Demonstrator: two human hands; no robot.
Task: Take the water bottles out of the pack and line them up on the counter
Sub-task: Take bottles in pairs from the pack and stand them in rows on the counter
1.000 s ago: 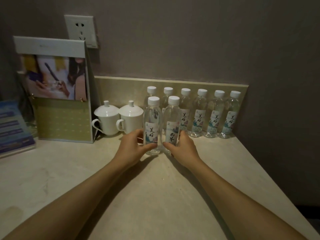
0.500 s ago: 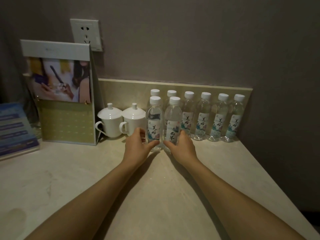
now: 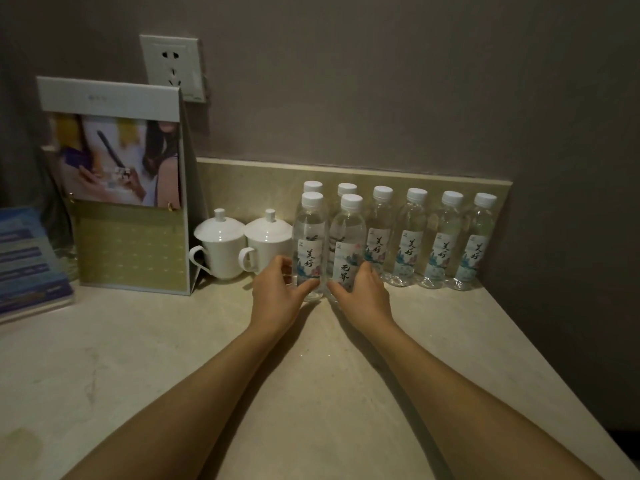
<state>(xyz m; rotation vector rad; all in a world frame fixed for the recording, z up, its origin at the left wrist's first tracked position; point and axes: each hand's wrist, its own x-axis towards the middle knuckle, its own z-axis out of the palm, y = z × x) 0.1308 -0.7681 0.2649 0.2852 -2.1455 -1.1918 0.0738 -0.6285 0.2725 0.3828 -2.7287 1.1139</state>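
Upright on the counter [image 3: 138, 368], two front bottles stand together; left hand [image 3: 277, 299] grips the left bottle [image 3: 309, 244], right hand [image 3: 363, 296] grips the right bottle [image 3: 348, 247].

1. Two white lidded cups [image 3: 242, 245] stood side by side at the far edge, their handles to the left.
2. Left of them stood an upright display card [image 3: 116, 183] with a photo on top and a green lower part.
3. A white wall socket [image 3: 171, 67] was above this card.
4. A blue leaflet [image 3: 26, 263] was at the far left.
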